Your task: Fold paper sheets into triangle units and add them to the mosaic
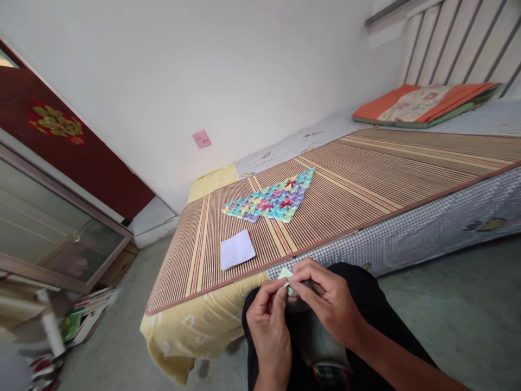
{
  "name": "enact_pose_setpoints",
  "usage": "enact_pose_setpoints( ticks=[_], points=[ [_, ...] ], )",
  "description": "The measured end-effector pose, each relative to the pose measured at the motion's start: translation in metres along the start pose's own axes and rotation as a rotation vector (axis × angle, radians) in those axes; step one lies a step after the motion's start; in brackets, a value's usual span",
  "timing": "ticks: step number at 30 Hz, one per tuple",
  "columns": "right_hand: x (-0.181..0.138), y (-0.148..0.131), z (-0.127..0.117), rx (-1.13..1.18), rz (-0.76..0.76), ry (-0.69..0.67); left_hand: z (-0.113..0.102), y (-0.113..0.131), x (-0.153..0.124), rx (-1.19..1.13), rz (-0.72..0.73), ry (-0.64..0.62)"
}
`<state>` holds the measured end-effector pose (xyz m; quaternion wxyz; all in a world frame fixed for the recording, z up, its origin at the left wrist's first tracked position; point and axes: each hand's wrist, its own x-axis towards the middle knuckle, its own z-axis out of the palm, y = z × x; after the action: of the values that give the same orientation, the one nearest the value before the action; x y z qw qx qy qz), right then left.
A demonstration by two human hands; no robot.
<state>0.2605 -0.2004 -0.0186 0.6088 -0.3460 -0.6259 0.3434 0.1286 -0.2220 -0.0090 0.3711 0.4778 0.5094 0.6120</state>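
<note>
Between my two hands is a small piece of pale green folded paper (pixel 285 273), held above my lap near the bed's edge. My left hand (pixel 271 320) pinches its lower left side between thumb and fingers. From the right, my right hand (pixel 325 296) grips the paper with thumb and forefinger; its exact creases are partly hidden by the fingertips. Just beyond the hands, a stack of white paper squares (pixel 237 250) lies on the striped mat. Farther back rests a flat, multicoloured piece made of folded paper units (pixel 271 198) in blue, yellow, pink and purple.
A striped bamboo mat (pixel 325 206) covers the bed, over checked and yellow sheets (pixel 203 315). Folded orange bedding (pixel 423 104) lies at the far right. A pink note (pixel 202 139) is on the wall. Books (pixel 87 315) and a glass-fronted cabinet (pixel 57 222) stand at left.
</note>
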Motion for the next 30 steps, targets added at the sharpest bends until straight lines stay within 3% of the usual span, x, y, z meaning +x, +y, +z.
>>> enact_pose_setpoints(
  ticks=[24,30],
  points=[
    [-0.006,0.005,0.003,-0.049,0.032,0.060,-0.004,-0.007,-0.003,0.016,-0.067,-0.033],
    [-0.005,0.005,0.001,-0.080,0.019,0.089,-0.002,-0.010,0.000,-0.158,-0.151,-0.027]
  ],
)
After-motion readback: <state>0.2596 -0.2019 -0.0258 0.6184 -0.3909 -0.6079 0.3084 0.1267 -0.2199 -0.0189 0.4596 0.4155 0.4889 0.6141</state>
